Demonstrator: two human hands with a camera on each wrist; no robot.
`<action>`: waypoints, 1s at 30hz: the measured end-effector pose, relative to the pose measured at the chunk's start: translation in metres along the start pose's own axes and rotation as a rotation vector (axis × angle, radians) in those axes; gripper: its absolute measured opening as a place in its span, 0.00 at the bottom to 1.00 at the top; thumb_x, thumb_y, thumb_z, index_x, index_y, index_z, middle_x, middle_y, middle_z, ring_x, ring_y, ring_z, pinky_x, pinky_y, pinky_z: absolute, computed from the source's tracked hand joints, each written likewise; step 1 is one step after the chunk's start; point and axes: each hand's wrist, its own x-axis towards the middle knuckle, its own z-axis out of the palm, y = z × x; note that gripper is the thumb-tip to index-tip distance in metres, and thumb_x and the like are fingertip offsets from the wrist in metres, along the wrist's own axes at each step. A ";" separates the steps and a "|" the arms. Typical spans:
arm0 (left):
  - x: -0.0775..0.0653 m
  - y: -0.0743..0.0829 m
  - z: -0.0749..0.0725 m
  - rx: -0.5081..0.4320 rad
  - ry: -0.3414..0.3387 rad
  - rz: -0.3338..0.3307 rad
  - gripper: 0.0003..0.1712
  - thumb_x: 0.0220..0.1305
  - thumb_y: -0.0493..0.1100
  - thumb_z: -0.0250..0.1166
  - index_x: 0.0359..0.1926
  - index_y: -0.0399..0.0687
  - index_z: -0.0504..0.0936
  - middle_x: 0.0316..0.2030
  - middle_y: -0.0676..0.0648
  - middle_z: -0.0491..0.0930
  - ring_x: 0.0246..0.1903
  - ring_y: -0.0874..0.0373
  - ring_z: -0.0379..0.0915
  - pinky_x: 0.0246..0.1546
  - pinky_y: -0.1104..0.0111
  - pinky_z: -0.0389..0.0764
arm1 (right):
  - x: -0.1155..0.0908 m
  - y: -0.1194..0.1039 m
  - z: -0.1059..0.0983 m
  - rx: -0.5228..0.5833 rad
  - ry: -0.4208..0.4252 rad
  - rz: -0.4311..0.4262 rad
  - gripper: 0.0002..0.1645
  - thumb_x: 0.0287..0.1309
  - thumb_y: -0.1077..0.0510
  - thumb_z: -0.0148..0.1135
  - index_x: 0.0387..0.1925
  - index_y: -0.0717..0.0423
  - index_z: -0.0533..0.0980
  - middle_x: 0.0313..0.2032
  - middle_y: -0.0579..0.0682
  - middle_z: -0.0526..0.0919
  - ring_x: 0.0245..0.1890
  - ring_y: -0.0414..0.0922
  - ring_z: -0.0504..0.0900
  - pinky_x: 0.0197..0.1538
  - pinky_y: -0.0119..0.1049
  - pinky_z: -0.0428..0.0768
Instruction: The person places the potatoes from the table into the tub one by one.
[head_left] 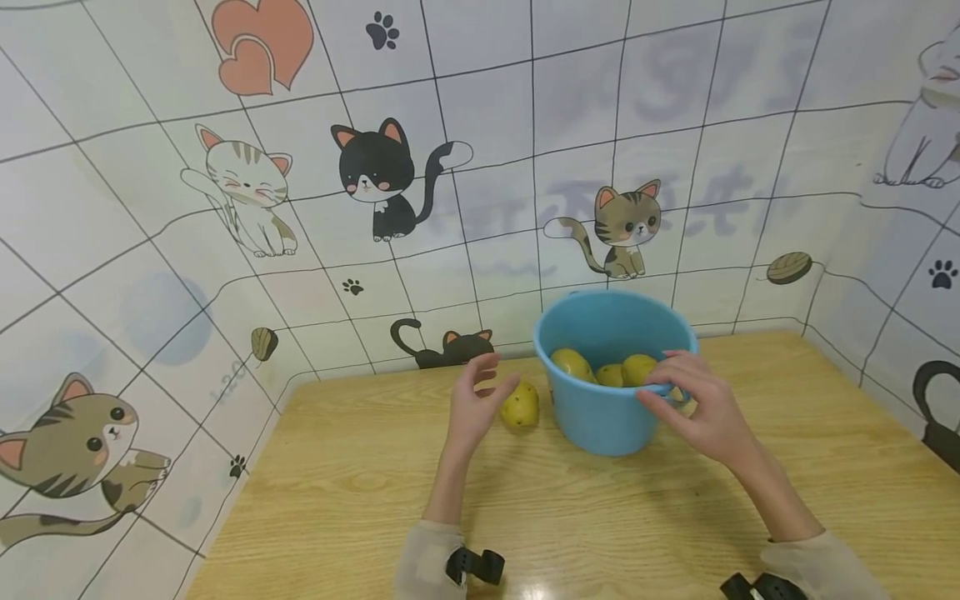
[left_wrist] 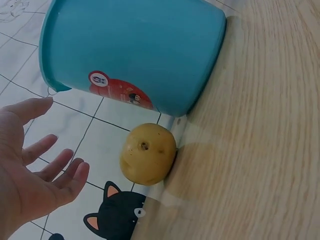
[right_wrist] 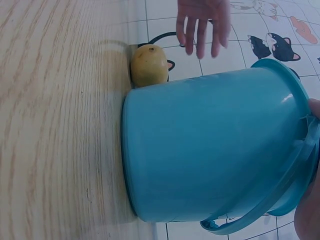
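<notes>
A light blue bucket (head_left: pixel 603 421) stands upright on the wooden table. Inside lie several yellow potatoes (head_left: pixel 572 365), partly hidden by the rim. My right hand (head_left: pixel 708 412) pinches the bucket's rim on its right side, near the handle (right_wrist: pixel 280 187); only part of that hand enters the right wrist view. One more potato (head_left: pixel 520 406) rests on the table, just left of the bucket. Beside and above it is my left hand (head_left: pixel 474 412), fingers loosely bent and apart from the potato. The left wrist view shows a gap between that hand and the potato (left_wrist: pixel 148 154).
Behind the table rises a wall (head_left: pixel 487 208) covered with a cat-and-grid print, with side walls at left and right. The tabletop (head_left: pixel 360 492) spreads in front of the bucket and to both sides. A red label (left_wrist: pixel 120 91) is on the bucket.
</notes>
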 end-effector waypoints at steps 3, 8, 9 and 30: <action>0.000 -0.005 -0.001 0.002 -0.010 -0.034 0.30 0.62 0.48 0.73 0.63 0.46 0.76 0.59 0.45 0.76 0.59 0.45 0.70 0.59 0.51 0.76 | -0.001 0.001 -0.001 -0.003 -0.002 0.007 0.22 0.68 0.42 0.63 0.32 0.57 0.82 0.30 0.48 0.83 0.41 0.45 0.76 0.67 0.39 0.66; 0.001 -0.015 0.000 0.012 -0.015 -0.071 0.31 0.62 0.46 0.71 0.64 0.42 0.75 0.61 0.42 0.75 0.60 0.40 0.69 0.61 0.47 0.73 | -0.002 0.002 -0.001 0.004 -0.005 0.011 0.21 0.67 0.43 0.64 0.32 0.57 0.83 0.31 0.48 0.83 0.41 0.45 0.77 0.67 0.39 0.66; 0.002 -0.018 0.001 0.015 -0.012 -0.076 0.31 0.62 0.45 0.71 0.64 0.42 0.75 0.61 0.41 0.74 0.61 0.38 0.68 0.61 0.45 0.72 | -0.002 0.002 -0.001 0.007 -0.006 0.012 0.21 0.67 0.43 0.64 0.32 0.57 0.83 0.31 0.48 0.83 0.42 0.45 0.77 0.67 0.39 0.66; 0.000 -0.036 0.016 0.134 -0.116 -0.253 0.39 0.58 0.43 0.75 0.70 0.45 0.72 0.69 0.39 0.66 0.61 0.39 0.67 0.57 0.48 0.76 | -0.002 0.002 -0.001 -0.001 0.000 0.016 0.23 0.68 0.41 0.63 0.33 0.57 0.83 0.31 0.48 0.83 0.43 0.45 0.76 0.67 0.39 0.67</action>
